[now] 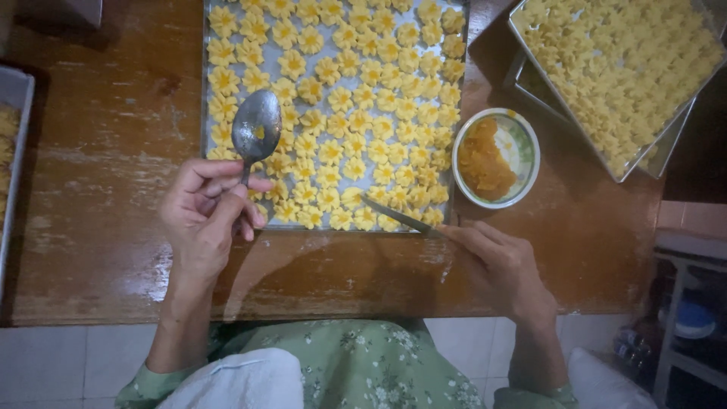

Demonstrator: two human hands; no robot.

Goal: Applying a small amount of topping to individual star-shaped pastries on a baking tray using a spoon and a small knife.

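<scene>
Left hand grips a spoon bowl-up above the tray; right hand pinches a knife, tip at the cookies, jam bowl within reach.

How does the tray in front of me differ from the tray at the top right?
The front tray lies square on the table; the top-right tray sits angled, stacked on another. The front tray's cookies have orange centres and gaps showing metal; the top-right tray's cookies look plain and packed. Both are metal.
</scene>
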